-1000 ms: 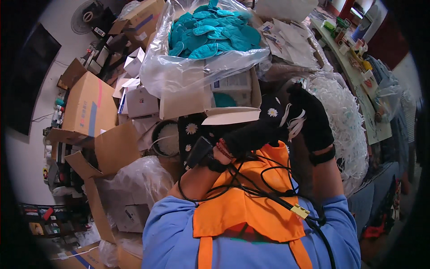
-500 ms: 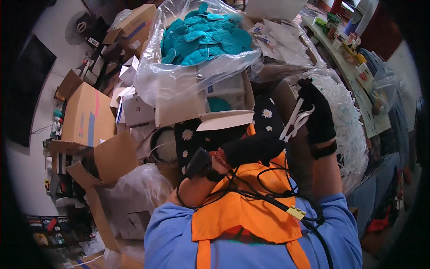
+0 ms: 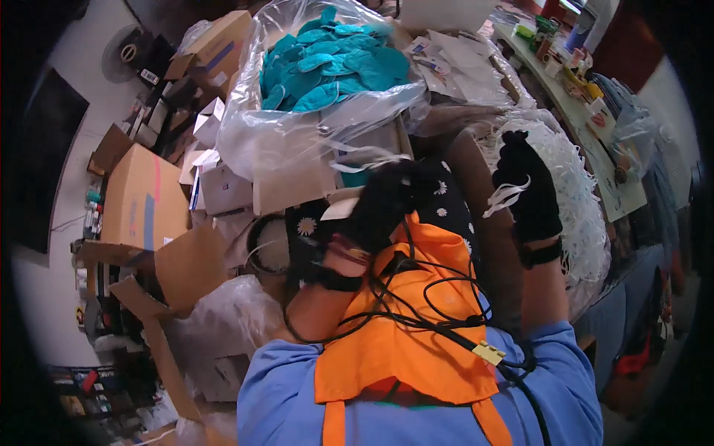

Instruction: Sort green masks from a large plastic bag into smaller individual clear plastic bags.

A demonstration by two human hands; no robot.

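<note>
Both my hands wear black gloves. My left hand (image 3: 383, 204), smeared by motion, is over my lap beside the small open carton (image 3: 294, 182). A white strip (image 3: 372, 160) trails from its fingertips over the carton, so the hand appears closed on it. My right hand (image 3: 529, 182) is closed like a fist around a small bunch of white strips (image 3: 507, 196), their loose ends curling out on its left side. It is raised in front of a big heap of similar white strips (image 3: 576, 171). Part of a teal piece shows inside the carton, mostly hidden by my left hand.
A plastic-lined box (image 3: 245, 111) full of teal padded pieces (image 3: 335, 59) stands ahead. Brown cartons (image 3: 149, 197) are stacked at left. A long table (image 3: 621, 193) with small items runs along the right. Black cables (image 3: 416, 320) lie across my orange apron (image 3: 401, 357).
My left hand has moved left and away from my right hand, taking a white strip with it. The strips stretched between both hands have parted. My right hand stays nearly in place.
</note>
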